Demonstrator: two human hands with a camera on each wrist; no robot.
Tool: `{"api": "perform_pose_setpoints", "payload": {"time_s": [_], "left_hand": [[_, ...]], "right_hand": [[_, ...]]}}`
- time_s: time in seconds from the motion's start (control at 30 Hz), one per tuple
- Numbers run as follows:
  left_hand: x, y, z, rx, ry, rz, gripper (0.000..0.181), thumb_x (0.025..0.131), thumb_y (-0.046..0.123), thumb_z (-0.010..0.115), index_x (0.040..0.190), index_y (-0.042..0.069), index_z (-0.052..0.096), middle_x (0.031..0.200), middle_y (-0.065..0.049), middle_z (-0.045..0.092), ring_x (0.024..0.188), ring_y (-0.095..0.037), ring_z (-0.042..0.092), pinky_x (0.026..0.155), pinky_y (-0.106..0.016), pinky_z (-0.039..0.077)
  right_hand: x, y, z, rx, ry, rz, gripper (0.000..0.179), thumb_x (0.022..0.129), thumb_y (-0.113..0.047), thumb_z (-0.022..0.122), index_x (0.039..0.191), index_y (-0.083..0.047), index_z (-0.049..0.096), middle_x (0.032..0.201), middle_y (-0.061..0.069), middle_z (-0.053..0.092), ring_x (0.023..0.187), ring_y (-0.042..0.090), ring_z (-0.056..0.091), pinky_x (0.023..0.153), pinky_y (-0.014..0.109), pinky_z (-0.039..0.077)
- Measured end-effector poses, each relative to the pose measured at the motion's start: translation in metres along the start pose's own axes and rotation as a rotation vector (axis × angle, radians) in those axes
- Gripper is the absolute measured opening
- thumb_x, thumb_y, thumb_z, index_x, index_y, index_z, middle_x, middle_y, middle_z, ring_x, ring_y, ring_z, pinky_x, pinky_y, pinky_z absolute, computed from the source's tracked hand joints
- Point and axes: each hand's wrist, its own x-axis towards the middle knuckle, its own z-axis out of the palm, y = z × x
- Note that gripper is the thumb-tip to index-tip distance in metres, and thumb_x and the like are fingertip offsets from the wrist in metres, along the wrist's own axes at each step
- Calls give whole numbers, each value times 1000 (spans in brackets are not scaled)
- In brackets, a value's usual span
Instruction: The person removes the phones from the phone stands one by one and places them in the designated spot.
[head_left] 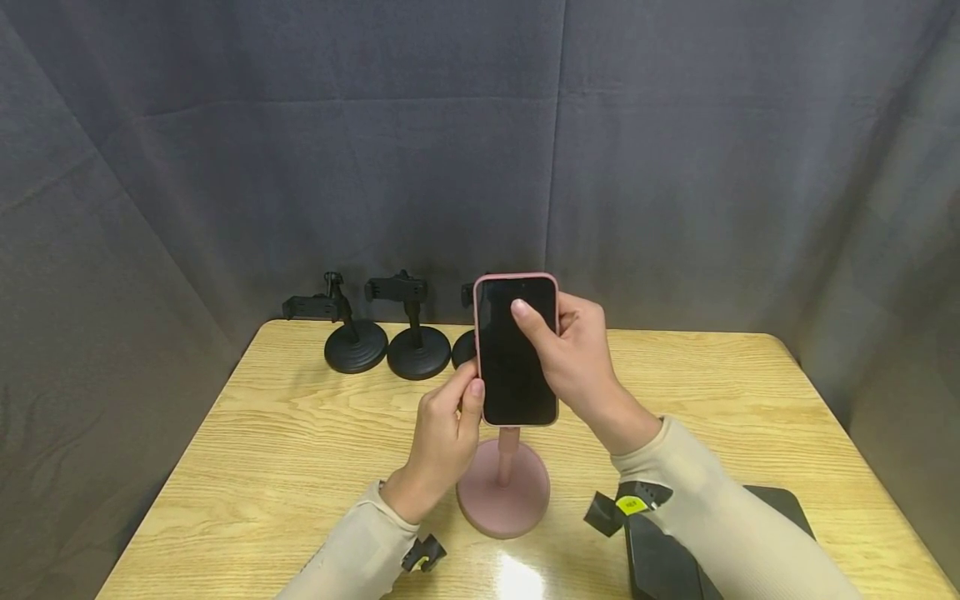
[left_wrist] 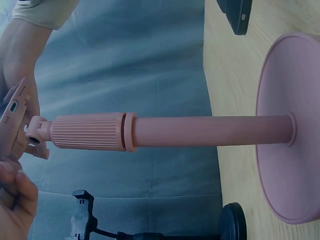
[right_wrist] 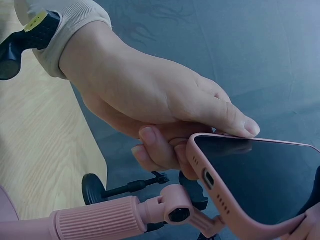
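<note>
A smartphone (head_left: 517, 375) in a pink case stands upright at the top of a pink phone stand (head_left: 504, 500), its dark screen toward me. My right hand (head_left: 588, 358) grips the phone's right edge, thumb over the screen and fingers behind it. Lower on the opposite edge, my left hand (head_left: 444, 425) pinches the case between thumb and fingers. The right wrist view shows the phone (right_wrist: 260, 185) tilted by the stand's joint (right_wrist: 176, 202). In the left wrist view, the stand's ribbed collar (left_wrist: 90, 131) lies below the phone; whether its clamp holds the phone is hidden.
Black phone stands (head_left: 356, 346) line the table's back edge, one partly behind the phone. At the front right, a flat black object (head_left: 660, 558) lies under my right forearm. A grey curtain (head_left: 450, 167) hangs behind the wooden table (head_left: 300, 433).
</note>
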Motion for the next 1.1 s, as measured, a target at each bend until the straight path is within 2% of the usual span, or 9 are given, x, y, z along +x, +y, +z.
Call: {"api": "perform_pose_setpoints", "payload": {"time_s": [0.17,0.43,0.77,0.97,1.1], "left_hand": [[0,0,0,6,-3,1,34,111,22,41,112,-2,66,70,-6,55,60,-8,49,55,-17,44],[0,0,-1,-4,-18,-10,31,110,18,43,116,-2,66,75,-6,58,61,-7,51,55,-17,45],[-1,-1,-1,-3,-20,-12,33,110,20,42,119,-1,66,71,-5,56,60,-6,49,54,-16,44],[0,-1,-2,-21,-33,-20,31,110,17,43,121,-1,65,76,-7,60,63,-9,53,57,-19,48],[0,-1,-1,-18,-35,-19,32,110,18,43,121,-2,65,75,-6,59,61,-8,51,56,-18,47]], "right_hand": [[1,0,0,8,-3,-9,21,98,-3,61,100,17,66,75,-15,75,67,9,75,63,29,62],[1,-1,-1,-27,-15,-11,19,99,-3,60,103,15,67,76,-16,76,68,8,75,63,30,62],[4,-3,0,-7,14,-9,20,99,-4,60,100,16,67,75,-15,75,67,8,75,62,30,62],[5,-4,0,-11,25,2,19,99,-2,60,102,16,66,74,-16,75,66,8,74,61,30,62],[7,-4,-1,-12,19,-7,20,99,-2,59,102,16,66,74,-15,75,66,9,74,61,31,62]]}}
